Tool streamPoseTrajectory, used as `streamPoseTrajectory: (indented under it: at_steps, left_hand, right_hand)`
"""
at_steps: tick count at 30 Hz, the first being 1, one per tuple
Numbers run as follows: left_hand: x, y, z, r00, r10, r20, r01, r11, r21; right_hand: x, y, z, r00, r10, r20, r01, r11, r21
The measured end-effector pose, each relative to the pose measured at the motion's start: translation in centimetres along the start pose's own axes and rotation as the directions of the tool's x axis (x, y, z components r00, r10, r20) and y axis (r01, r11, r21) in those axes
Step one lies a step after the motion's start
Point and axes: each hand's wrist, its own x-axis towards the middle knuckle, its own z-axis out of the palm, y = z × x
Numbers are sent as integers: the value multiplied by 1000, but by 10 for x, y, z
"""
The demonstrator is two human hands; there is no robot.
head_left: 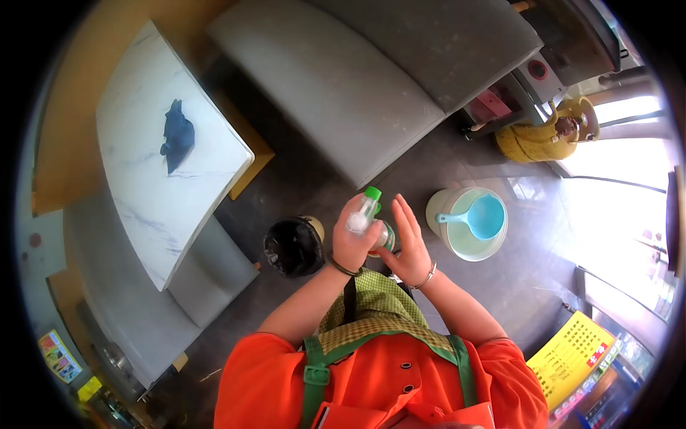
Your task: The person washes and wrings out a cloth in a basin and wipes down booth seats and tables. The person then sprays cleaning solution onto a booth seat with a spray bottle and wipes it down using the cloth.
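My left hand (346, 243) is wrapped round a small clear plastic bottle (369, 206) with a green cap. The bottle leans, cap end away from me, and its lower part is partly covered by my thumb. A printed label with green on it shows between my two hands. My right hand (410, 248) is open, its fingers stretched out and its palm turned toward the bottle. Whether the right thumb touches the bottle I cannot tell. Both hands are in front of my green checked apron (379, 297).
A bin (293, 247) lined with a black bag stands left of my hands. To the right is a white bucket (468, 247) with a blue dipper (482, 218) across it. A dark cloth (178, 137) lies on the marble-patterned table (136, 107). Grey benches (329, 79) and a yellow gas cylinder (536, 139) stand beyond.
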Motion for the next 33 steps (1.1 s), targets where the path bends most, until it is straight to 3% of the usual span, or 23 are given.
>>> streamPoseTrajectory:
  at_steps: [3,4,5,6,8,9,10,13,17,19,20,23,25,27,29,31,33]
  left_hand:
    - [-11,26,-1,970,235,-55,-232,971,65]
    - [-17,34,1,967,243,-82,-241,970,32]
    - [-14,18,-5,885,463,-42,-443,867,228]
    - [-16,5,-5,882,468,-47,-439,855,277]
    - [-18,-24,-7,902,431,-30,-380,824,419]
    - [-18,-43,-11,922,386,-13,-326,796,510]
    - [-16,-56,-11,881,472,-15,-373,714,593]
    - [-22,-92,-10,837,528,-148,-254,612,749]
    - [-31,-131,-11,845,464,-264,-126,655,745]
    - [-30,-148,-14,889,363,-280,-101,751,652]
    - [-31,-151,-14,905,377,-196,-190,772,606]
    - [-38,-152,-14,933,303,-197,-108,753,649]
    - [-45,-159,-12,896,391,-211,-137,695,705]
    - [-45,-172,-16,905,279,-321,34,705,708]
    - [-44,-176,-19,902,281,-327,40,701,712]
    - [-40,-182,-20,902,318,-292,-106,819,564]
    - [-39,-186,-25,879,300,-371,-22,803,595]
  right_hand:
    - [-44,21,-34,990,107,92,-106,994,-19]
    - [-63,28,-44,980,182,83,-181,983,-14]
    - [-83,35,-53,965,252,71,-252,968,-11]
    - [-103,43,-62,966,249,63,-249,968,-10]
    - [-141,56,-74,891,451,48,-453,890,56]
    - [-158,57,-79,894,445,46,-447,892,65]
    - [-172,60,-83,878,476,53,-478,877,46]
    - [-201,64,-90,848,526,65,-529,848,30]
    - [-221,63,-91,827,560,50,-561,827,19]
    - [-231,67,-90,826,561,53,-564,825,39]
    - [-233,67,-91,822,567,60,-569,822,20]
    - [-234,67,-96,818,570,83,-568,822,-45]
    - [-234,65,-99,814,571,104,-565,821,-88]
    - [-232,65,-100,828,558,61,-553,829,-83]
    - [-230,64,-101,825,561,65,-555,827,-86]
    - [-227,62,-101,824,562,71,-556,826,-94]
    - [-225,58,-101,818,567,97,-550,820,-160]
